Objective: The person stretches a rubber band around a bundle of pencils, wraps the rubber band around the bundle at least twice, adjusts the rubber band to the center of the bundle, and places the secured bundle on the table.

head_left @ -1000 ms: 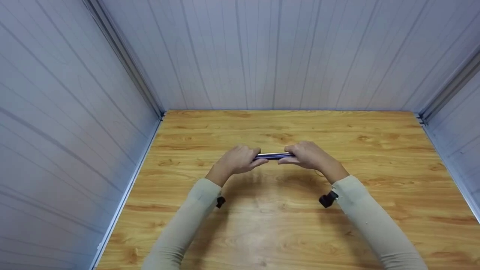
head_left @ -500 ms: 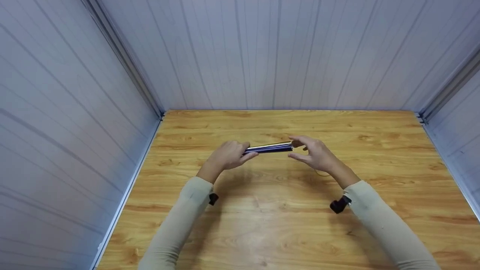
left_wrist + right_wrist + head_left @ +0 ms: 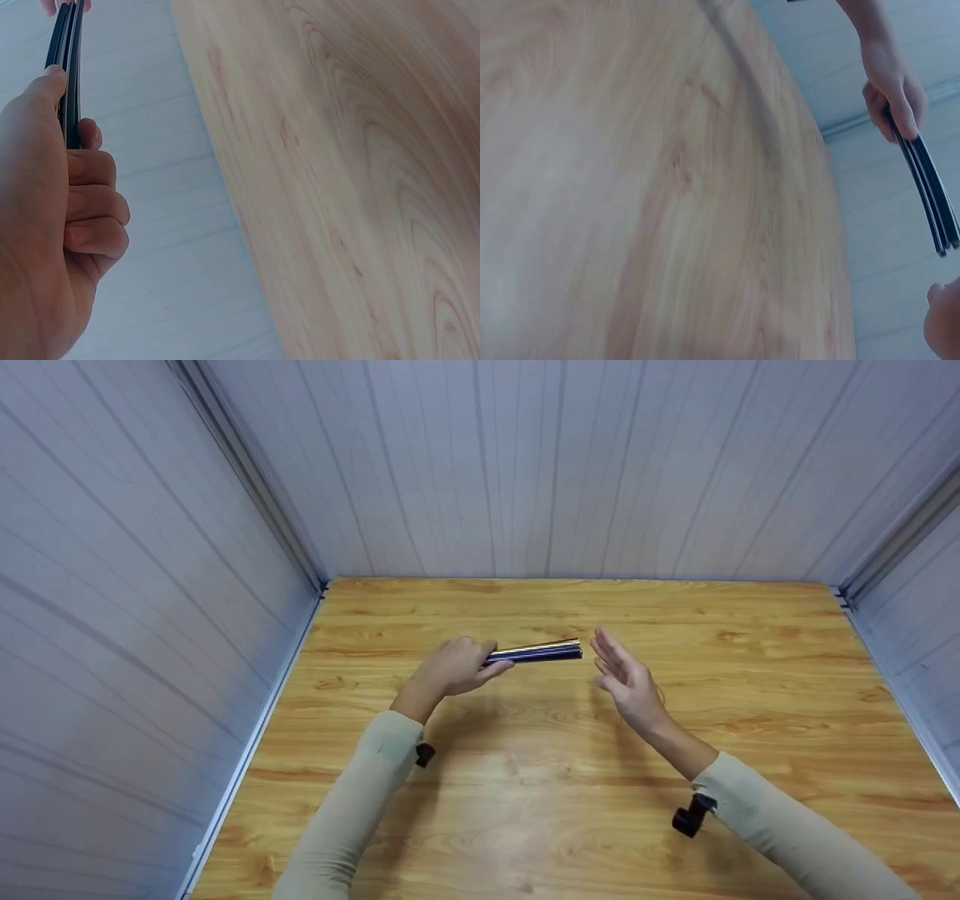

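My left hand [image 3: 456, 665] grips one end of a slim bundle of long, shiny dark-blue strips [image 3: 540, 652] with a golden edge, held above the table. In the left wrist view, the fingers [image 3: 97, 202] curl around the strips [image 3: 73, 97] while the thumb lies along them. The free end points right and spreads slightly, as the right wrist view of the strips [image 3: 928, 191] also shows. Just beyond that end, apart from it, is my right hand [image 3: 630, 682], its fingers extended and holding nothing. What exactly the strips are is unclear.
A wood-grain table [image 3: 525, 810] lies below both hands. Pale panel walls [image 3: 510, 472] stand at its back and both sides. A small black camera [image 3: 691, 814] is attached at the right sleeve, another black device [image 3: 424, 754] at the left.
Both hands gripped the bundle's ends one second ago. The right hand has let go, straightened its fingers and drawn back a little. The left has moved slightly left with the strips.
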Demonstrator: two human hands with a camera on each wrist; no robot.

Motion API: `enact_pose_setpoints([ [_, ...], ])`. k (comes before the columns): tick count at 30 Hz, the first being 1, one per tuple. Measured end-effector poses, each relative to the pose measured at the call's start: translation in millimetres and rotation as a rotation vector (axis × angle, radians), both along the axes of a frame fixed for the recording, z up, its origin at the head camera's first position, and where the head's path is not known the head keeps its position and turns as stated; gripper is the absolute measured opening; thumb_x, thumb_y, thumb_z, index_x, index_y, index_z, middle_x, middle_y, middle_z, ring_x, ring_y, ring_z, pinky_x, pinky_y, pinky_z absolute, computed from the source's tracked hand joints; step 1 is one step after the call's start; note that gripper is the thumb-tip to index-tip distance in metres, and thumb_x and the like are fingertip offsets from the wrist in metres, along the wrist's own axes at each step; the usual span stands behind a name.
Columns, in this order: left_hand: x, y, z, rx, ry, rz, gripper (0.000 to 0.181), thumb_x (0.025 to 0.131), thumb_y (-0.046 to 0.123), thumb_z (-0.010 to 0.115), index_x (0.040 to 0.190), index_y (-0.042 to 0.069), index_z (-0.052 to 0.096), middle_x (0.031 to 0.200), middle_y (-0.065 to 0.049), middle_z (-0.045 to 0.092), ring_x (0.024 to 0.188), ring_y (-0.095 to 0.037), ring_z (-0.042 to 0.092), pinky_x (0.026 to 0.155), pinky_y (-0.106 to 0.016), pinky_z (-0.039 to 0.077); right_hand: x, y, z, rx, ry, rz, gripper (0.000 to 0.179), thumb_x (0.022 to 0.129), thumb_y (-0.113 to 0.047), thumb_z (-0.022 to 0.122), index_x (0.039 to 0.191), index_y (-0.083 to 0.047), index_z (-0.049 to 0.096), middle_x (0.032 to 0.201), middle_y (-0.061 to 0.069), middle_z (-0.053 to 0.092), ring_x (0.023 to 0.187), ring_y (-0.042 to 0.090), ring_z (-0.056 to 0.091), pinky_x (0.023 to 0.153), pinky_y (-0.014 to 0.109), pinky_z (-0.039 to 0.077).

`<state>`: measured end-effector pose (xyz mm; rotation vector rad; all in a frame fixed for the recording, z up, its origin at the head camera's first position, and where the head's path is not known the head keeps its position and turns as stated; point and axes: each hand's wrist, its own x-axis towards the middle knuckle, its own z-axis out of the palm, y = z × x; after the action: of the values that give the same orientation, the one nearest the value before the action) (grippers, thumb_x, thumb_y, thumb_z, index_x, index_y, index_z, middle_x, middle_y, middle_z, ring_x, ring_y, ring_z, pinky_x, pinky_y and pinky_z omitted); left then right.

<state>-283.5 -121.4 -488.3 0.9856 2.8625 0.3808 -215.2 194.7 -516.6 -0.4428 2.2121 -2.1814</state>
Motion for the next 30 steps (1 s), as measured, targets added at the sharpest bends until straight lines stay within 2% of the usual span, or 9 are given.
enact_pose_setpoints([
  [3,-0.4,1.5,1.5,0.005,-0.003,-0.005,0.054,0.119,0.052,0.051,0.107,0.003,0.07,0.068,0.002,0.042,0.059,-0.013,0.041,0.065,-0.034,0.041,3.2,-4.1,-0.5,-0.011,-0.002,0.022,0.077,0.101,0.02,0.043,0.173,0.014,0.016,0.184,0.032,0.018,0.173,0.049,0.02,0.133,0.025,0.033],
  [6,-0.6,3.5,2.8,0.003,-0.005,-0.003,0.054,0.119,0.052,0.051,0.111,0.003,0.07,0.069,0.001,0.045,0.059,-0.013,0.043,0.066,-0.035,0.044,4.3,-7.3,-0.5,-0.017,0.006,0.032,0.076,0.1,0.021,0.044,0.171,0.017,0.017,0.183,0.035,0.018,0.172,0.051,0.019,0.132,0.022,0.034],
  [12,-0.2,8.2,5.5,0.025,-0.008,-0.003,0.056,0.119,0.052,0.052,0.121,0.0,0.073,0.072,-0.005,0.056,0.063,-0.016,0.05,0.074,-0.045,0.056,5.4,-14.1,2.3,-0.017,0.027,0.044,0.075,0.1,0.019,0.049,0.169,0.02,0.019,0.182,0.037,0.013,0.171,0.054,0.013,0.133,0.036,0.028],
  [16,0.2,9.5,4.8,0.057,-0.001,-0.01,0.053,0.119,0.05,0.053,0.12,0.0,0.072,0.07,0.0,0.049,0.062,-0.014,0.046,0.069,-0.038,0.049,6.3,-16.3,3.5,-0.015,0.029,0.041,0.076,0.101,0.019,0.049,0.17,0.019,0.017,0.182,0.036,0.012,0.171,0.053,0.014,0.133,0.038,0.028],
  [19,0.9,8.7,2.8,0.069,0.005,-0.015,0.049,0.118,0.047,0.054,0.11,0.001,0.07,0.069,0.004,0.041,0.06,-0.012,0.039,0.063,-0.031,0.038,6.0,-15.4,3.4,0.001,0.023,0.027,0.074,0.104,0.018,0.049,0.171,0.018,0.019,0.182,0.037,0.016,0.171,0.053,0.018,0.132,0.032,0.032],
  [22,1.7,8.1,1.1,0.068,0.009,-0.03,0.047,0.118,0.046,0.056,0.102,0.004,0.067,0.069,0.005,0.04,0.059,-0.01,0.036,0.06,-0.027,0.031,5.1,-13.6,3.1,0.032,0.035,0.005,0.07,0.107,0.016,0.049,0.171,0.016,0.023,0.181,0.035,0.023,0.171,0.051,0.024,0.13,0.024,0.036],
  [25,2.4,8.3,1.1,0.071,0.02,-0.041,0.045,0.117,0.046,0.058,0.099,0.006,0.065,0.071,0.006,0.041,0.06,-0.009,0.037,0.058,-0.025,0.03,4.6,-11.9,2.5,0.07,0.055,-0.008,0.067,0.108,0.015,0.05,0.171,0.014,0.027,0.181,0.032,0.027,0.17,0.049,0.028,0.127,0.022,0.039],
  [30,3.0,9.1,4.2,0.077,0.027,-0.022,0.044,0.116,0.044,0.061,0.097,0.005,0.065,0.071,0.006,0.041,0.06,-0.009,0.037,0.059,-0.025,0.03,5.4,-11.7,1.2,0.102,0.05,-0.027,0.065,0.107,0.014,0.054,0.168,0.014,0.032,0.178,0.03,0.033,0.166,0.048,0.035,0.124,0.025,0.043],
])
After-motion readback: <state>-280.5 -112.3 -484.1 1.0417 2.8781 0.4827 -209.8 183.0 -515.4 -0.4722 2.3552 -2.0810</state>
